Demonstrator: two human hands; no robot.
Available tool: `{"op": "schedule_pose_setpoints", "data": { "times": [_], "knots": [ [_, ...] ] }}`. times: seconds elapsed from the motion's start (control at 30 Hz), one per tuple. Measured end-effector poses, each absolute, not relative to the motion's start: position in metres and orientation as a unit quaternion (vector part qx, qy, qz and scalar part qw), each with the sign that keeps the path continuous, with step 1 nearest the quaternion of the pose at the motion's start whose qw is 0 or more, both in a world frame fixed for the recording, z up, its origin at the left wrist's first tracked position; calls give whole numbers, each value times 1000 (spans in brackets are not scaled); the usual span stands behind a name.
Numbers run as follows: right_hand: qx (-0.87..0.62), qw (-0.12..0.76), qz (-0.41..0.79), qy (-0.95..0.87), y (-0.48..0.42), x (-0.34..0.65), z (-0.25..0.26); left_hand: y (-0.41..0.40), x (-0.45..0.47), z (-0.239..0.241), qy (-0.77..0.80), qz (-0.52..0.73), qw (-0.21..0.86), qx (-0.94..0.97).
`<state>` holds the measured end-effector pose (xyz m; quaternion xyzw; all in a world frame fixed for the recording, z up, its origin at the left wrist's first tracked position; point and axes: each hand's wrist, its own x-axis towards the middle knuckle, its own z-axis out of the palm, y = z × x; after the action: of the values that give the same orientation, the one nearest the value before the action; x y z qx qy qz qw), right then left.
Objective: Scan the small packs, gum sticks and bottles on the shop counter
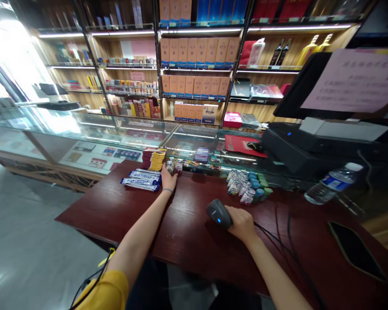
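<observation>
My right hand (243,223) is closed around a dark handheld barcode scanner (218,213) with a blue light, held just above the dark red wooden counter (194,232). My left hand (168,178) reaches to the counter's far edge, fingers closed on a small glass bottle (170,166), with another small bottle (179,165) beside it. Left of that hand lie blue-and-white packets (141,180) and a stack of flat red and yellow packs (153,158). A cluster of small bottles with blue and green caps (247,186) stands beyond the scanner.
A plastic water bottle (333,183) lies on its side at the right, near a black register and monitor (313,129). A dark phone (355,249) lies flat at the right edge. Black cables (278,237) trail from the scanner. Glass display cases (116,133) and stocked shelves stand behind.
</observation>
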<state>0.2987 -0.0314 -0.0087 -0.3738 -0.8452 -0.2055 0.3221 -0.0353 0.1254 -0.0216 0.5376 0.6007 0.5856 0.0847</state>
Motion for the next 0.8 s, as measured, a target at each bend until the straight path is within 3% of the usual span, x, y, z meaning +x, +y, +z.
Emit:
{"op": "schedule_pose_setpoints", "data": {
  "times": [0.6, 0.7, 0.8],
  "knots": [
    [-379, 327, -197, -843, -31, 299, -8, 123, -24, -12, 619, 592, 85, 508],
    [-381, 329, -195, -842, -31, 300, -9, 113, -19, -12, 550, 651, 174, 493],
    [-381, 329, -196, -841, -31, 300, -9, 96, -11, -12, 453, 673, 380, 444]
  ]
}}
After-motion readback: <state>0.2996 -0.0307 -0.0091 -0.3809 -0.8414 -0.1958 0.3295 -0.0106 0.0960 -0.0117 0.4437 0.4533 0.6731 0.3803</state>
